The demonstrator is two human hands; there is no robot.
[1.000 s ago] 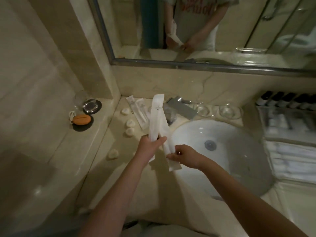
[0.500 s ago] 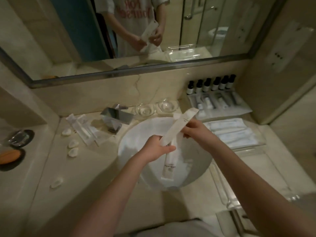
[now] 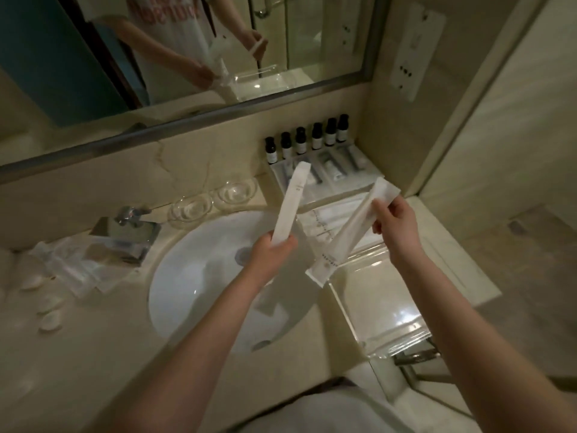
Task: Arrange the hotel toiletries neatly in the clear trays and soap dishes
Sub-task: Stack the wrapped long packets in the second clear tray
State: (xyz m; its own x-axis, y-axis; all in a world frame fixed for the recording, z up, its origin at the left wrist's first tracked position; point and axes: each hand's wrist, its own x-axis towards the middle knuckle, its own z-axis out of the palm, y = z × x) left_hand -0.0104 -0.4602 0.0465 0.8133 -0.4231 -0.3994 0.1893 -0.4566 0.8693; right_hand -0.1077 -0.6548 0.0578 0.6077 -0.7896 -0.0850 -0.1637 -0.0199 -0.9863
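Observation:
My left hand (image 3: 272,255) grips the lower end of a long white packet (image 3: 289,204) that stands up over the sink. My right hand (image 3: 394,225) pinches the upper end of a second white packet (image 3: 343,235), which slants down to the left above a clear tray (image 3: 379,303) on the counter's right. Another clear tray (image 3: 324,170) by the back wall holds small tubes, with several dark bottles (image 3: 307,139) lined up behind it. Two glass soap dishes (image 3: 212,200) sit behind the basin.
The white basin (image 3: 199,282) fills the counter's middle, with a chrome tap (image 3: 128,226) behind it. Loose clear packets (image 3: 78,264) and small round soaps (image 3: 46,304) lie on the left counter. Folded white towels (image 3: 331,220) lie between the trays. A mirror (image 3: 187,51) spans the wall.
The view has swung right from the left counter to the trays. My hands have separated the two packets, the right one carrying its packet over the clear tray.

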